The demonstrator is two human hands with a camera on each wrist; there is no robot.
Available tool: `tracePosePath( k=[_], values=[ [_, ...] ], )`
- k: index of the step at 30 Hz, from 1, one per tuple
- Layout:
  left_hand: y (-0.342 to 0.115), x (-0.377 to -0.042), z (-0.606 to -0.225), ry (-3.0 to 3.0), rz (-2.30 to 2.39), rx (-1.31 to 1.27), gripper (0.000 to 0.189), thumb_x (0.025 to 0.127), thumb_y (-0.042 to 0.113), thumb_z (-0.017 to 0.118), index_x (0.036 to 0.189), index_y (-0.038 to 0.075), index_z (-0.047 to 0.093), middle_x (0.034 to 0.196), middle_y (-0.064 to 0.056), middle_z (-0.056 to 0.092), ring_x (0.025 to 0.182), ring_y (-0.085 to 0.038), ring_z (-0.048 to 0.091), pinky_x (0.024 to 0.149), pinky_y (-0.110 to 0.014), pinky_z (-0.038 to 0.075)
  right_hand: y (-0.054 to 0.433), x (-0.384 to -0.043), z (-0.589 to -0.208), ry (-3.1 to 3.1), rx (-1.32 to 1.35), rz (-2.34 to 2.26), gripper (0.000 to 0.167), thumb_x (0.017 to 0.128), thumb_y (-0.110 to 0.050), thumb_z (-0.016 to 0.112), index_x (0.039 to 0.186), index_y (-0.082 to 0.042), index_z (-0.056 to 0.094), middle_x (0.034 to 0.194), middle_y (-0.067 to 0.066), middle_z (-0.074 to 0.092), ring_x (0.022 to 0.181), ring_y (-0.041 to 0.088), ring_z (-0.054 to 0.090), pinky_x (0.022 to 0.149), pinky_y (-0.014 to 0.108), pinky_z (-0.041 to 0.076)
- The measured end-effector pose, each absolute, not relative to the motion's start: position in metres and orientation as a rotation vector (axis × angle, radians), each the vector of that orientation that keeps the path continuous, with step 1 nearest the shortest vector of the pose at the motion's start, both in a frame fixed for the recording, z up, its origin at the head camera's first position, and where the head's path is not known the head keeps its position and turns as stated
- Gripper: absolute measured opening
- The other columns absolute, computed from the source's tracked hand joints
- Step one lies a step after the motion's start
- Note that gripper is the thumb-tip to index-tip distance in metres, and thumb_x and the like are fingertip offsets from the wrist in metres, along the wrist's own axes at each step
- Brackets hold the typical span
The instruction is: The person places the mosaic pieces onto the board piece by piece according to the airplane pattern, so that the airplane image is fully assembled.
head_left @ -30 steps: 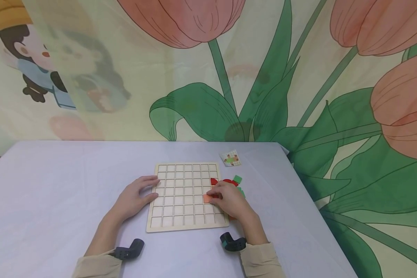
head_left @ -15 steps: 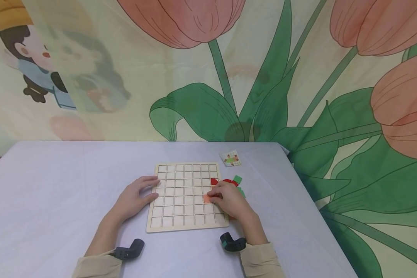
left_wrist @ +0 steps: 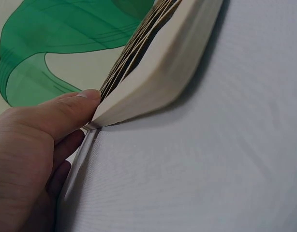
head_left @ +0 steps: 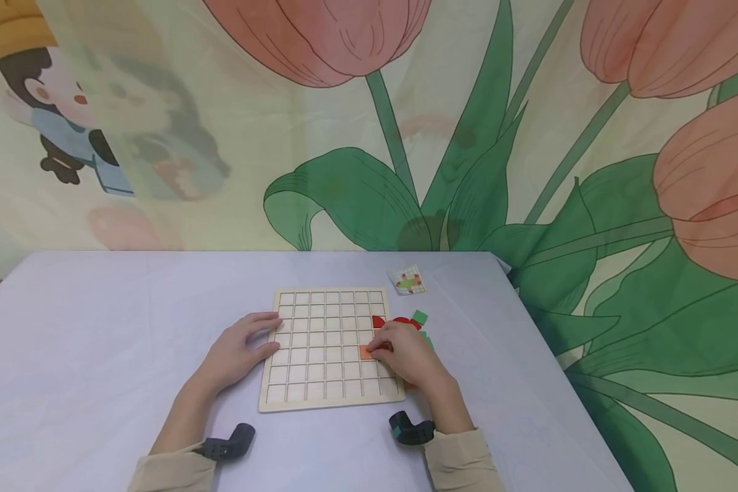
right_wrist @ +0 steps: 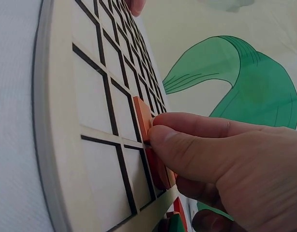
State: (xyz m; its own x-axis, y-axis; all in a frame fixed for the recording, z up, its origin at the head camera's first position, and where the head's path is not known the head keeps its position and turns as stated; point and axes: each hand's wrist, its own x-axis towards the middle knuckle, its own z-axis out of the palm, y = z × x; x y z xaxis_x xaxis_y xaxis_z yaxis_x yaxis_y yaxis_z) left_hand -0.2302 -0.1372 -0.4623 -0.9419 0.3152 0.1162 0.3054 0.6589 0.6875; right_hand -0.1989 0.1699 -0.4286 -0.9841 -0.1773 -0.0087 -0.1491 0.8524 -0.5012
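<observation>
A wooden board (head_left: 307, 404) with a raised grid lies on the white table. My left hand (head_left: 241, 348) rests at its left edge, the thumb (left_wrist: 85, 99) touching the rim in the left wrist view. My right hand (head_left: 408, 352) pinches an orange square tile (right_wrist: 142, 116) between thumb and forefinger, over a cell near the board's right side. The tile stands tilted against the grid in the right wrist view. Just beyond it, a red piece (right_wrist: 159, 170) sits in the grid, partly hidden by the fingers. Another red, rounded piece (head_left: 378, 320) lies in a right-hand cell farther up.
Right of the board lie loose red pieces (head_left: 402, 320) and green squares (head_left: 420, 317), partly covered by my right hand. A bit of orange (head_left: 411, 386) shows under the right wrist. A small picture card (head_left: 408, 280) lies behind the board's far right corner.
My right fingertips shift very slightly on the orange tile, which stays at the same cell. The left hand and the board stay in place.
</observation>
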Motion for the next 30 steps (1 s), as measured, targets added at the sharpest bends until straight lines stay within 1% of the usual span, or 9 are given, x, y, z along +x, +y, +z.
tracePosePath(
  k=[6,10,12,17,19,22,24,30],
  values=[
    [-0.140,-0.231,-0.463,2.861,1.185,0.542,0.046,0.087,0.024,0.068,0.129,0.008,0.059,0.140,-0.009,0.050,0.135,-0.035,0.039,0.111,-0.054,0.030,0.170,-0.203,-0.429,3.002,-0.283,-0.775,0.009,0.081,-0.016,0.075,0.087,-0.022,0.077,0.091,-0.010,0.064,0.088,0.009,0.059,0.081,0.026,0.055],
    [-0.139,-0.231,-0.464,2.856,1.180,0.526,0.046,0.087,0.024,0.067,0.129,0.009,0.058,0.141,-0.008,0.050,0.136,-0.035,0.038,0.112,-0.054,0.030,0.173,-0.204,-0.427,3.006,-0.251,-0.796,0.010,0.082,-0.015,0.074,0.090,-0.022,0.077,0.088,-0.010,0.063,0.081,0.008,0.055,0.073,0.023,0.052],
    [-0.139,-0.230,-0.464,2.851,1.177,0.519,0.046,0.087,0.025,0.067,0.129,0.010,0.058,0.141,-0.008,0.050,0.136,-0.035,0.038,0.112,-0.054,0.029,0.177,-0.204,-0.426,3.010,-0.226,-0.811,0.011,0.083,-0.015,0.073,0.092,-0.021,0.076,0.090,-0.009,0.064,0.078,0.009,0.054,0.069,0.023,0.051],
    [-0.136,-0.231,-0.464,2.837,1.182,0.515,0.046,0.088,0.026,0.067,0.130,0.010,0.057,0.142,-0.007,0.049,0.137,-0.035,0.037,0.112,-0.054,0.029,0.191,-0.203,-0.423,3.015,-0.116,-0.843,0.016,0.084,-0.018,0.072,0.100,-0.020,0.075,0.094,-0.007,0.064,0.082,0.011,0.053,0.071,0.023,0.053],
    [-0.136,-0.231,-0.464,2.838,1.187,0.519,0.046,0.088,0.026,0.066,0.130,0.010,0.058,0.142,-0.007,0.049,0.137,-0.035,0.037,0.112,-0.054,0.029,0.196,-0.202,-0.421,3.002,-0.060,-0.857,0.019,0.084,-0.020,0.072,0.103,-0.020,0.074,0.091,-0.007,0.062,0.083,0.012,0.052,0.069,0.022,0.052],
    [-0.136,-0.231,-0.464,2.847,1.191,0.528,0.045,0.088,0.025,0.067,0.129,0.009,0.058,0.141,-0.008,0.050,0.136,-0.035,0.038,0.112,-0.054,0.029,0.205,-0.202,-0.418,2.975,-0.006,-0.872,0.021,0.084,-0.021,0.073,0.105,-0.020,0.073,0.086,-0.005,0.060,0.079,0.015,0.051,0.061,0.021,0.049],
    [-0.136,-0.230,-0.463,2.854,1.189,0.530,0.045,0.088,0.026,0.067,0.129,0.009,0.059,0.141,-0.008,0.050,0.136,-0.035,0.038,0.111,-0.054,0.030,0.210,-0.202,-0.416,2.955,0.032,-0.879,0.022,0.083,-0.022,0.073,0.105,-0.020,0.073,0.085,-0.005,0.059,0.079,0.015,0.051,0.059,0.021,0.047],
    [-0.137,-0.228,-0.461,2.859,1.186,0.533,0.045,0.088,0.027,0.066,0.129,0.010,0.059,0.141,-0.009,0.050,0.135,-0.036,0.038,0.111,-0.055,0.030,0.225,-0.203,-0.415,2.935,0.083,-0.873,0.023,0.083,-0.024,0.074,0.106,-0.018,0.072,0.083,-0.001,0.057,0.079,0.016,0.051,0.060,0.022,0.045]
  ],
)
